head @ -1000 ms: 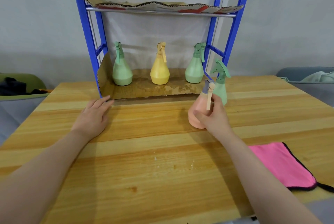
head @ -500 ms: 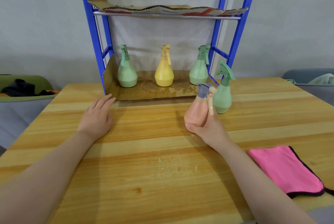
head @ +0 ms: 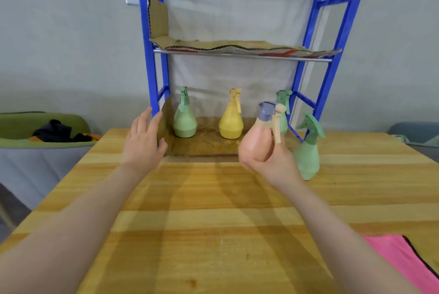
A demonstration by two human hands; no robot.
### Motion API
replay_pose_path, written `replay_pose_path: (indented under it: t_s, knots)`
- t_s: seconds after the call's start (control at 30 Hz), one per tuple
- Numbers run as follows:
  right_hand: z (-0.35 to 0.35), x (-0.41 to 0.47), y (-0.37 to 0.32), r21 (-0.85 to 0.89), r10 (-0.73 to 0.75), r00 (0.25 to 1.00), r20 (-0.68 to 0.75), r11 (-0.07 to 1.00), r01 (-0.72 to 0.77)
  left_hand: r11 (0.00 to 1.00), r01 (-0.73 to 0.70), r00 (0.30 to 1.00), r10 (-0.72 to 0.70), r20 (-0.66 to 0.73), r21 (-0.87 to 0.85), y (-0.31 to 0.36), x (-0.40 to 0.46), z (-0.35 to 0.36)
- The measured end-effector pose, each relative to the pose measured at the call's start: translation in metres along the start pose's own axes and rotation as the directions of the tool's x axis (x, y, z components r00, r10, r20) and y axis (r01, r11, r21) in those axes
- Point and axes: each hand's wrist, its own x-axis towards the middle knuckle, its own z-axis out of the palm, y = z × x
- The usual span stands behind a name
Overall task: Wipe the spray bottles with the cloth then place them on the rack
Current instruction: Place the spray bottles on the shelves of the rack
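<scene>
Pink spray bottle (head: 255, 143) held upright above the table (head: 213, 222), just before the blue rack (head: 332, 61), in right hand's (head: 275, 165) curled grip. Left hand (head: 143, 144), fingers straight, against the rack's cardboard liner (head: 164, 118). Green bottle (head: 306, 151) beside; pink cloth (head: 401, 260) at near right edge.

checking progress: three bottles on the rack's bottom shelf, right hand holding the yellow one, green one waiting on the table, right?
Not quite: in the head view the right hand holds the pink bottle. The yellow bottle stands on the rack, one of the three there. The green bottle does wait on the table.
</scene>
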Motion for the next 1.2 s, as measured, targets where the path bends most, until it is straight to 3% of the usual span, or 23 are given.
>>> replay_pose_path:
  t_s: [0.17, 0.3, 0.4, 0.5, 0.7, 0.9, 1.2]
  knots:
    - [-0.014, 0.035, -0.057, 0.05, -0.106, 0.994, 0.009, 0.993, 0.105, 0.996, 0.04, 0.998, -0.043, -0.046, -0.074, 0.012, 0.039, -0.029]
    - [-0.029, 0.069, -0.111, 0.1, -0.192, 0.981, -0.012, 0.976, 0.192, 0.966, 0.1, 0.988, -0.124, -0.092, -0.237, 0.021, 0.069, -0.048]
    - [-0.041, 0.093, -0.151, 0.134, -0.29, 0.956, -0.049, 0.946, 0.294, 0.918, 0.174, 0.976, -0.208, -0.059, -0.355, 0.027, 0.09, -0.061]
    - [-0.049, 0.123, -0.186, 0.103, -0.353, 0.932, -0.08, 0.927, 0.36, 0.905, 0.209, 0.974, -0.225, 0.001, -0.37, 0.034, 0.103, -0.07]
    - [-0.031, 0.183, -0.224, 0.05, -0.331, 0.944, -0.012, 0.942, 0.331, 0.913, 0.218, 0.972, -0.234, -0.004, -0.344, 0.032, 0.116, -0.069]
    - [0.01, 0.218, -0.228, -0.039, -0.266, 0.961, 0.075, 0.962, 0.269, 0.934, 0.24, 0.971, -0.232, 0.062, -0.263, 0.016, 0.12, -0.063]
    - [0.038, 0.248, -0.245, -0.163, -0.189, 0.963, 0.194, 0.961, 0.222, 0.949, 0.225, 0.974, -0.221, 0.043, -0.222, 0.006, 0.125, -0.054]
